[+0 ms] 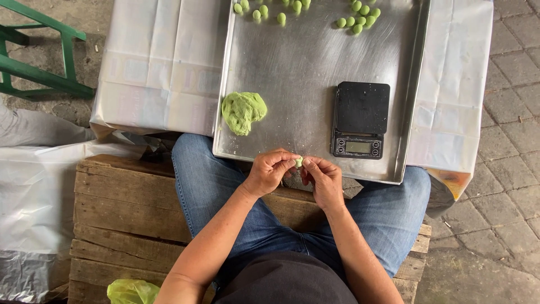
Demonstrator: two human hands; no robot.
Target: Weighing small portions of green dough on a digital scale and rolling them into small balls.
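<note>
The person sits on a wooden pallet point(129, 202), knees under the near edge of a metal tray point(298, 73) that lies on a counter point(157, 67) covered in pale sheeting.

Left hand point(269, 171): fingers curled, thumb and fingertips pinching a small green dough piece point(298, 162). Right hand point(323, 179): likewise closed on the same piece from the other side, thumb and forefinger touching it. The two hands meet at the piece, which is held in the air just at the tray's near rim, above the lap. Most of the piece is hidden by the fingertips; its exact shape cannot be told.

On the tray:
- A green dough lump point(243, 111), irregular, flattened, at the near left corner, apart from the hands.
- A black scale point(360, 119), near right, its display end facing the person; the platform is bare.
- Green balls point(264, 11) in a loose row at the far left, partly cut off by the frame edge.
- A tighter cluster of balls point(359, 17) at the far right.

Surroundings: a green frame point(39, 56) stands on the paving at upper left. White plastic sheet point(34, 191) lies left of the pallet. A yellow-green bag point(132, 291) sits at the pallet's near edge, beside the left forearm. Paving stones point(506, 169) show at right.
</note>
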